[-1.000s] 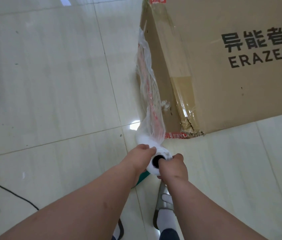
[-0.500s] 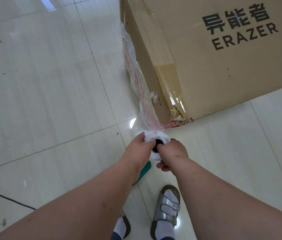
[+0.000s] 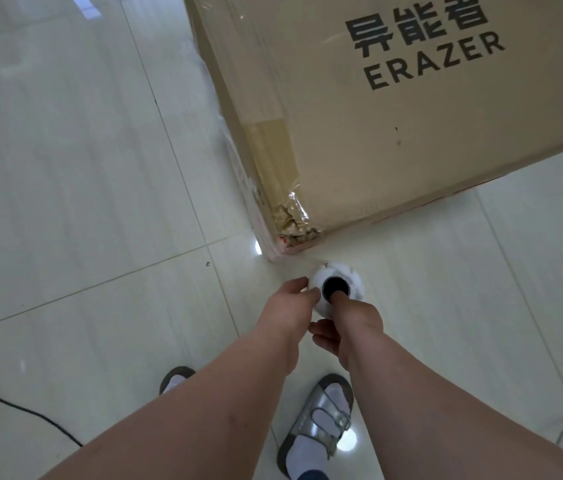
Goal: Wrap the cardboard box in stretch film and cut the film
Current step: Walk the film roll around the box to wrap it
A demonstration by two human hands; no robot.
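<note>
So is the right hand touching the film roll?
Touching. In the head view, a finger of the right hand goes into the dark core of the film roll.

A large brown cardboard box [image 3: 394, 133] printed "ERAZER" stands on the floor, its near bottom corner crumpled and taped. Clear stretch film [image 3: 238, 161] clings along its nine o'clock side. The white film roll [image 3: 352, 282], dark core facing up, sits just beside that corner at six o'clock.

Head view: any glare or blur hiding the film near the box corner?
Head view: bright glare spots on the floor beside the box corner and by the sandal; film along the box's left side is faint, smeared; roll and both hands, left hand, right hand, reasonably sharp; wide-angle bends edges.
</note>
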